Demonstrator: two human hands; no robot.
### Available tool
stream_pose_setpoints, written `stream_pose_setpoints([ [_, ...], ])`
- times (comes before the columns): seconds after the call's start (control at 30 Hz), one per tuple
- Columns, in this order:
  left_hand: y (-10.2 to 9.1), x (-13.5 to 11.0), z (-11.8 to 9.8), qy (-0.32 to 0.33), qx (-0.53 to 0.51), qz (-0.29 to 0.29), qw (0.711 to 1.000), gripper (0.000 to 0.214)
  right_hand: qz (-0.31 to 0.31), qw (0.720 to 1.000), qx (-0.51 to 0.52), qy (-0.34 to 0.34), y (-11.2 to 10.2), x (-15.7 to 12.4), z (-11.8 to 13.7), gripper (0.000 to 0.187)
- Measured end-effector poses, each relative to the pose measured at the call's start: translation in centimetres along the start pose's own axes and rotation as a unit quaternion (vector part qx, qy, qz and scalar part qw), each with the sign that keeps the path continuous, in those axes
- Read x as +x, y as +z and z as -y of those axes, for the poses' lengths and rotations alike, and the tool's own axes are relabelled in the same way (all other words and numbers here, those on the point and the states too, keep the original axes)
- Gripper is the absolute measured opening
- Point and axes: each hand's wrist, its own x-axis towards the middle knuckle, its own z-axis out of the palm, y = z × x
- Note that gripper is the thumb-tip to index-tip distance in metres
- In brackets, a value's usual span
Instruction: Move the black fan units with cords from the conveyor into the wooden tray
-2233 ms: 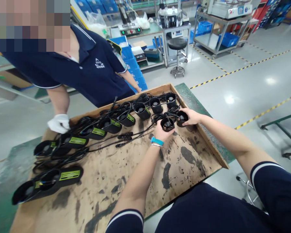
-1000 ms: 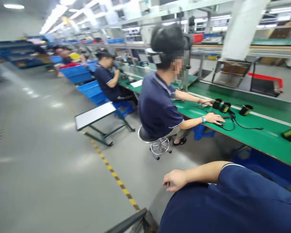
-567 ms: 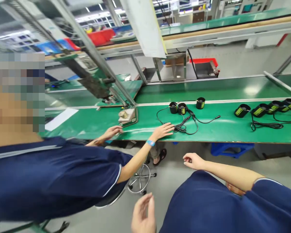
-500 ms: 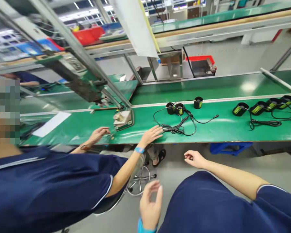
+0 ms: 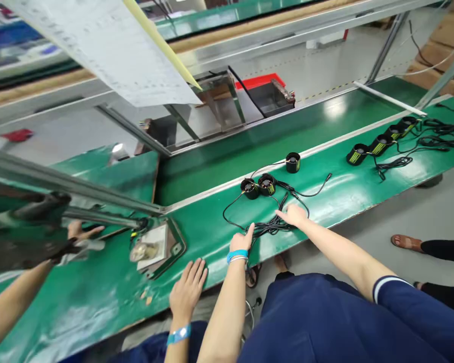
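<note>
My left hand (image 5: 240,241), wearing a blue wristband, is at the left end of a coiled black cable (image 5: 268,228) on the green bench. Its fingers curl round the cable, with the thumb pointing up. My right hand (image 5: 295,216) is at the right side of the same coil, fingers curled on it and thumb stretched left; its fingertips are partly hidden. Just behind the coil stand two small black round fans (image 5: 267,184) with yellow-green stripes. A third black fan (image 5: 292,162) stands farther back, joined by thin wire. The cable's plug end (image 5: 328,176) lies to the right.
A co-worker's hand (image 5: 188,290) lies flat on the bench left of mine; their other hand (image 5: 83,231) is behind a bench-mounted machine (image 5: 159,249). Several more striped fans (image 5: 357,154) with cables are at right. A paper sheet (image 5: 109,50) hangs above.
Both my hands have moved forward from above the floor onto the cable coil. The co-worker's hand has left the coil and now lies on the bench. The view has turned and shifted.
</note>
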Motion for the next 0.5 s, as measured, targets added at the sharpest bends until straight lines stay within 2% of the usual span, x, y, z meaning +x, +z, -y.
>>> stream_pose_setpoints([
  [0.07,-2.2,0.4,2.3,-0.066,-0.101,0.000,0.993,0.046,0.000,0.999,0.001,0.052,1.2,2.2,1.2,0.038],
  [0.13,-2.6,0.6,3.8,-0.104,-0.154,-0.007,0.983,0.047,-0.002,0.996,0.014,0.086,2.3,3.4,1.7,0.029],
  [0.2,-2.3,0.7,4.3,-0.122,-0.203,-0.027,0.971,0.049,-0.005,0.994,0.050,0.098,3.1,3.7,1.8,0.021],
  [0.37,-1.9,1.0,3.0,-0.175,-0.324,-0.084,0.926,0.052,0.000,0.977,0.206,0.053,3.8,1.3,1.9,0.013],
  [0.5,-1.8,0.6,0.0,-0.208,-0.290,-0.088,0.930,0.045,-0.021,0.947,0.319,-0.030,3.4,-1.1,2.9,0.014],
])
